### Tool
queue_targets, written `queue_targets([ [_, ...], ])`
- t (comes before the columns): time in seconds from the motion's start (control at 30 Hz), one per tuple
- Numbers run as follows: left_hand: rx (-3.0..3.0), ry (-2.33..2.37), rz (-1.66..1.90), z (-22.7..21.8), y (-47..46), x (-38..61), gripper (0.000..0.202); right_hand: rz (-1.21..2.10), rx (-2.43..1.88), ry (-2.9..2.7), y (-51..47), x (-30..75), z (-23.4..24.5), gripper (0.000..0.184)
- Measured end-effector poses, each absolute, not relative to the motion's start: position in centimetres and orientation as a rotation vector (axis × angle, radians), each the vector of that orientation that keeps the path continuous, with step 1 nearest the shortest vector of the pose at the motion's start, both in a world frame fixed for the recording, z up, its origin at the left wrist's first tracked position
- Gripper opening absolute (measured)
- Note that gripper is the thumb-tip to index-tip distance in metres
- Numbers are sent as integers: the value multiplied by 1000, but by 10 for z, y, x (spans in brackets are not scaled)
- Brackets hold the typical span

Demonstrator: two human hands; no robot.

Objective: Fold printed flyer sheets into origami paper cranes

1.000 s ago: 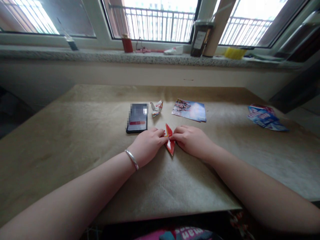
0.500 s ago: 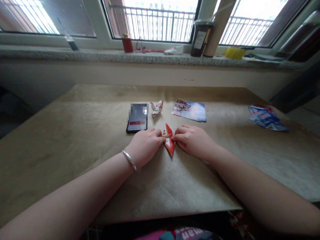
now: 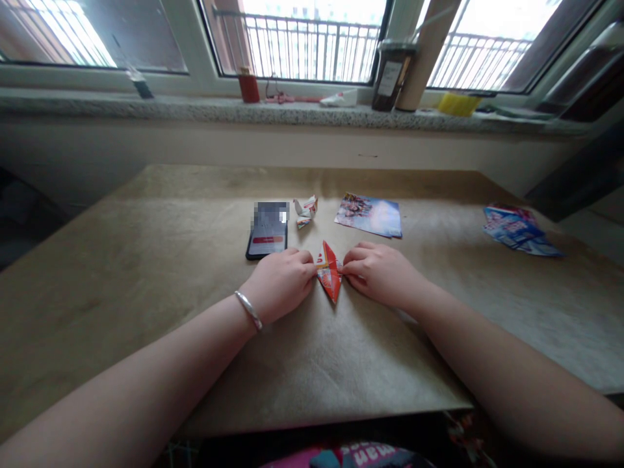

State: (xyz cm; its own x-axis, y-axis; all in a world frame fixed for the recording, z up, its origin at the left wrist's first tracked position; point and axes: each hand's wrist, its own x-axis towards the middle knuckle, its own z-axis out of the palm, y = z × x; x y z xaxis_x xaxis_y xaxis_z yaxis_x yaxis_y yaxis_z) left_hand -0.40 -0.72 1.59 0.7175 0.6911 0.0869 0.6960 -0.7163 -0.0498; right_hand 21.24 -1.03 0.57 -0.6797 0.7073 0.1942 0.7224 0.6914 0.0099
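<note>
1. Both our hands pinch the folded red paper [image 3: 329, 274]: the left hand [image 3: 280, 283] closes its fingertips on the left edge and the right hand [image 3: 383, 273] on the right edge.
2. It lies mid-table with its point toward us, seemingly held flat from both sides so it cannot slide.
3. Our phone [image 3: 267, 233] sits just beyond the left knuckles; a small folded piece [image 3: 305, 211] and printed sheets [image 3: 371, 216] lie farther back.
4. Bare table [image 3: 146, 260] spreads to the left, to the right and toward the near edge.

Centre: phone [image 3: 268, 233], small folded paper [image 3: 305, 211] and printed sheets [image 3: 370, 216] on the surface [image 3: 146, 260]. Top: windowsill [image 3: 146, 107] with red cup [image 3: 248, 86].
</note>
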Motion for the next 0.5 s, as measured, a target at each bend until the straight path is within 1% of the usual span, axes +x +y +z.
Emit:
queue_targets([
  [0.37, -2891, -1021, -217, 9, -2, -5, 18, -101, -1180, -2657, -9, 216, 4, 22],
  [0.5, -2906, -1027, -244, 7, -3, -5, 22, -60, -1161, -2650, -9, 216, 2, 18],
])
